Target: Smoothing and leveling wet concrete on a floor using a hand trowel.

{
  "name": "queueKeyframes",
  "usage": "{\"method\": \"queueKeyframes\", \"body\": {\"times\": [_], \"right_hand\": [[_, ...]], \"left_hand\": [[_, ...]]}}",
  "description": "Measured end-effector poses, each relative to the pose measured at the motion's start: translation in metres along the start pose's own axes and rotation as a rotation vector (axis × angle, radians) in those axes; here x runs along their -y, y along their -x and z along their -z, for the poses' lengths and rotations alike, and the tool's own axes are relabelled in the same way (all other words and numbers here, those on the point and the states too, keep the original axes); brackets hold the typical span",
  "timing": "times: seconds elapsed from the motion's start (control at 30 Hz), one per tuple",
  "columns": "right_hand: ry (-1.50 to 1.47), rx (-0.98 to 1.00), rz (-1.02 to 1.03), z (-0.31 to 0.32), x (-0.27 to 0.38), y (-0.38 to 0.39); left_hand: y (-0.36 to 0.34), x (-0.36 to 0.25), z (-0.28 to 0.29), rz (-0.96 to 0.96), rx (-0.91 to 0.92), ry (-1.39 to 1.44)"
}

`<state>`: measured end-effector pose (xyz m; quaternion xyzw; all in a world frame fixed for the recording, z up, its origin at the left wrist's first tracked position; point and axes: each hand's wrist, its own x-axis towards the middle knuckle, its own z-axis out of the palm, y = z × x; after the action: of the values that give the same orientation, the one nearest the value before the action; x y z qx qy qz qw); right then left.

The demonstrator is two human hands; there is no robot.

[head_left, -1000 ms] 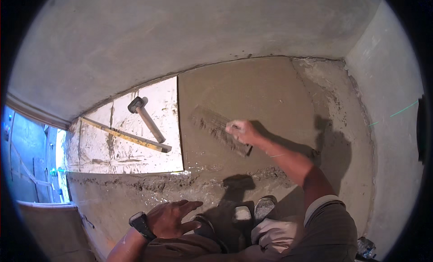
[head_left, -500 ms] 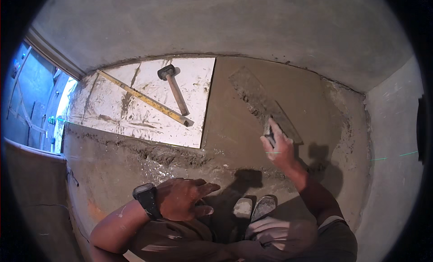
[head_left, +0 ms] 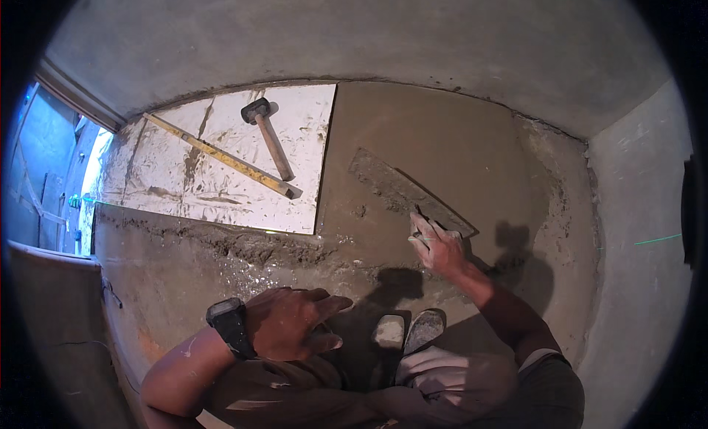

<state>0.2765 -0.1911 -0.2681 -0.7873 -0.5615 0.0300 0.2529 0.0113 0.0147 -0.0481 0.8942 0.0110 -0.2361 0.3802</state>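
Long flat mortar-smeared trowel (head_left: 409, 193) lies on the wet mortar bed (head_left: 442, 134), gripped by the right hand (head_left: 436, 244); left hand (head_left: 291, 322) rests loosely open on the knee.

dim, warm | daylight from left opening | hard shadows on mortar | fisheye bend, black rim

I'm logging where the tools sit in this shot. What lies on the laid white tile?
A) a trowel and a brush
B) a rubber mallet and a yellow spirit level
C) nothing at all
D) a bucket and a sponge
B: a rubber mallet and a yellow spirit level lie on the white tile, while the right hand holds the trowel on the wet mortar bed.
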Motion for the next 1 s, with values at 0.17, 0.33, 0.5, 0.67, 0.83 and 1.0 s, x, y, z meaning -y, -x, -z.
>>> {"method": "queueKeyframes", "body": {"times": [0.17,0.33,0.5,0.67,0.83,1.0], "right_hand": [[-0.186,-0.139,0.019,-0.002,0.022,0.0],[0.012,0.362,-0.014,-0.002,0.018,0.001],[-0.084,0.403,-0.142,-0.003,0.02,0.001],[0.035,0.508,-0.147,0.014,0.027,-0.007],[-0.037,0.399,-0.179,0.021,0.032,-0.008],[-0.723,0.495,-0.812,0.008,0.014,0.0]], "left_hand": [[-0.006,-0.006,0.002,0.003,0.022,-0.006],[-0.007,-0.004,-0.002,0.021,0.025,-0.034],[-0.002,-0.005,-0.003,0.017,0.033,-0.011],[0.0,0.0,-0.005,0.003,0.011,-0.019],[0.006,0.027,-0.018,0.031,-0.111,-0.087],[0.006,0.066,0.008,0.297,-0.265,-0.16]]}}
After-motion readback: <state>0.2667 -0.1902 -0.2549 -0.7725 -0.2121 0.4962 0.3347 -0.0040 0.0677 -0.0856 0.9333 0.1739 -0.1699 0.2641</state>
